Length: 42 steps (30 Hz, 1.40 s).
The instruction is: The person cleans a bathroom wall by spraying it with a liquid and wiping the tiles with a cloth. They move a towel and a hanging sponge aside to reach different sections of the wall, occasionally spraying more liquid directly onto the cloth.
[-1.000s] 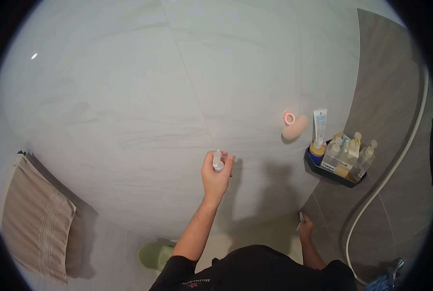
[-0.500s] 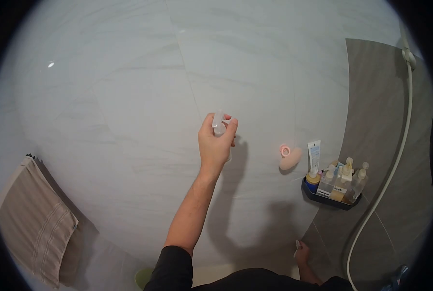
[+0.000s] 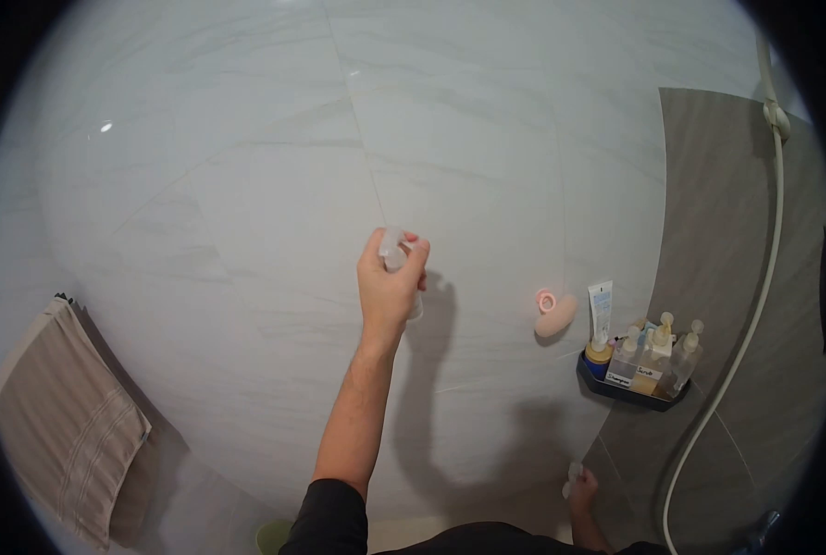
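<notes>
My left hand (image 3: 390, 294) is raised in front of the pale marbled wall, its fingers wrapped round a spray bottle (image 3: 393, 242). The bottle's whitish translucent spray head shows above the hand, and a sliver of its clear body shows beside the wrist. Low on the right, my right hand (image 3: 583, 490) is closed on a small white thing (image 3: 572, 479), perhaps a folded cloth or wipe; its kind is too small to tell. Both hands stand apart from the corner caddy.
A dark corner caddy (image 3: 633, 396) holds several pump bottles, a tube (image 3: 601, 310) and a blue jar. Left of it, a pink sponge-like item (image 3: 555, 317) hangs on the wall. A shower hose (image 3: 744, 342) runs down the right; a beige towel (image 3: 75, 430) hangs at left.
My left hand, with the spray bottle, has shifted slightly left and down in the view. More of the white thing shows in my right hand. The whole view has tilted a little.
</notes>
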Available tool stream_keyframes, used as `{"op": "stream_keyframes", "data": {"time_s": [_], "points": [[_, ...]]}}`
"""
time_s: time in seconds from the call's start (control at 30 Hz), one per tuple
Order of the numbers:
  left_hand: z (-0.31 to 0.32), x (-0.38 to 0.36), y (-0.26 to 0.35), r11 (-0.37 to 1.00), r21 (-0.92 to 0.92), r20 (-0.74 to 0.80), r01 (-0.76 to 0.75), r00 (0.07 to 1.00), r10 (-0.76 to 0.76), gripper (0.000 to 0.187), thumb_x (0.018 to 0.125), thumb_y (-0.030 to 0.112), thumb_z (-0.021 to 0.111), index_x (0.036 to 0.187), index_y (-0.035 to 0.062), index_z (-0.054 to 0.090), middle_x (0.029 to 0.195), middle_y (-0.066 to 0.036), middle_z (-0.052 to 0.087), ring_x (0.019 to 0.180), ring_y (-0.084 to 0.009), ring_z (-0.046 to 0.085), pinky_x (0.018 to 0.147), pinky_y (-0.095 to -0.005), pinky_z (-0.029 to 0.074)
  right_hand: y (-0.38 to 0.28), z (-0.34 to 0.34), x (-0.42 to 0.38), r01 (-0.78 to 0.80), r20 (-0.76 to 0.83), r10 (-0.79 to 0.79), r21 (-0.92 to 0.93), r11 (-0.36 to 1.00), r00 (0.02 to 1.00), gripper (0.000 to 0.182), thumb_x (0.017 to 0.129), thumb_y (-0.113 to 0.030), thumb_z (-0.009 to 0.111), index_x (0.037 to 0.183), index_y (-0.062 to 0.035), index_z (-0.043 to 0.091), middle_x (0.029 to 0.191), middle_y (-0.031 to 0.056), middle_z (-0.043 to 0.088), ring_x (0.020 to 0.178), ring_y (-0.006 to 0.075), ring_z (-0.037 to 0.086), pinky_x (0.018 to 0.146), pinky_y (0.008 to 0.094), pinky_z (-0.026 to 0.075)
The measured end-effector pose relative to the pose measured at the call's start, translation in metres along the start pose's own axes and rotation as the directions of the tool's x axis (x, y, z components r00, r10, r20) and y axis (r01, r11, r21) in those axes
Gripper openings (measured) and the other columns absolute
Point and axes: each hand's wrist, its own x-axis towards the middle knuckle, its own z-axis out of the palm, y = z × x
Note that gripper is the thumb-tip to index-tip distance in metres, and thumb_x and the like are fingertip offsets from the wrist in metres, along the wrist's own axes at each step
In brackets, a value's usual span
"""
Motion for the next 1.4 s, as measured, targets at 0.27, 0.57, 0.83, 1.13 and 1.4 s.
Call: {"op": "stream_keyframes", "data": {"time_s": [0.27, 0.57, 0.83, 1.13, 1.4], "points": [[-0.029, -0.064, -0.06, 0.978, 0.103, 0.061, 0.18, 0.981, -0.187, 0.02, 0.09, 0.012, 0.071, 0.082, 0.0051, 0.054, 0.065, -0.001, 0.057, 0.052, -0.0082, 0.054, 0.046, -0.0248, 0.043, -0.238, 0.019, 0.047, 0.228, -0.156, -0.171, 0.518, 0.825, 0.973, 0.031, 0.105, -0.017, 0.052, 0.121, 0.0085, 0.058, 0.106, 0.007, 0.064, 0.095, 0.0116, 0.056, 0.086, 0.0272, 0.046], [-0.072, -0.141, -0.103, 0.909, 0.002, 0.017, 0.417, 0.909, -0.417, 0.014, 0.091, 0.011, 0.07, 0.098, 0.0032, 0.061, 0.068, -0.001, 0.059, 0.055, -0.0076, 0.055, 0.049, -0.0242, 0.044, -0.446, 0.035, 0.08, 0.57, -0.397, -0.412, 0.636, 0.521, 0.82, 0.027, 0.107, -0.018, 0.048, 0.12, 0.0039, 0.058, 0.113, 0.0078, 0.063, 0.101, 0.0127, 0.058, 0.091, 0.0288, 0.046], [-0.112, -0.241, -0.12, 0.819, 0.134, 0.054, 0.558, 0.821, -0.568, 0.018, 0.092, 0.012, 0.072, 0.104, 0.0029, 0.062, 0.067, 0.0, 0.059, 0.055, -0.0066, 0.053, 0.05, -0.0237, 0.042, -0.498, 0.163, 0.063, 0.997, 0.022, -0.999, 0.067, 0.045, 0.044, 0.04, 0.099, -0.009, 0.051, 0.138, -0.0068, 0.056, 0.145, 0.0144, 0.054, 0.139, 0.0345, 0.046, 0.118, 0.0506, 0.032], [-0.162, -0.315, -0.131, 0.703, -0.076, -0.085, 0.707, 0.698, -0.711, 0.017, 0.091, 0.008, 0.073, 0.103, 0.0022, 0.061, 0.069, -0.002, 0.061, 0.055, -0.0087, 0.056, 0.049, -0.0249, 0.044, -0.489, 0.228, 0.017, 0.864, 0.604, -0.656, 0.115, -0.49, -0.453, 0.065, 0.092, -0.045, 0.06, 0.151, -0.0213, 0.043, 0.163, -0.0035, 0.03, 0.15, 0.023, 0.026, 0.121, 0.056, 0.021], [-0.147, -0.316, -0.139, 0.64, -0.193, -0.042, 0.744, 0.646, -0.763, 0.016, 0.091, 0.002, 0.069, 0.103, 0.0002, 0.06, 0.069, -0.004, 0.059, 0.054, -0.0123, 0.058, 0.049, -0.0282, 0.046, -0.738, 0.236, 0.029, 0.869, 0.188, -0.921, -0.312, -0.384, -0.34, 0.071, 0.093, -0.051, 0.058, 0.153, -0.0178, 0.039, 0.164, 0.0034, 0.028, 0.15, 0.0287, 0.026, 0.12, 0.0585, 0.019]]}}
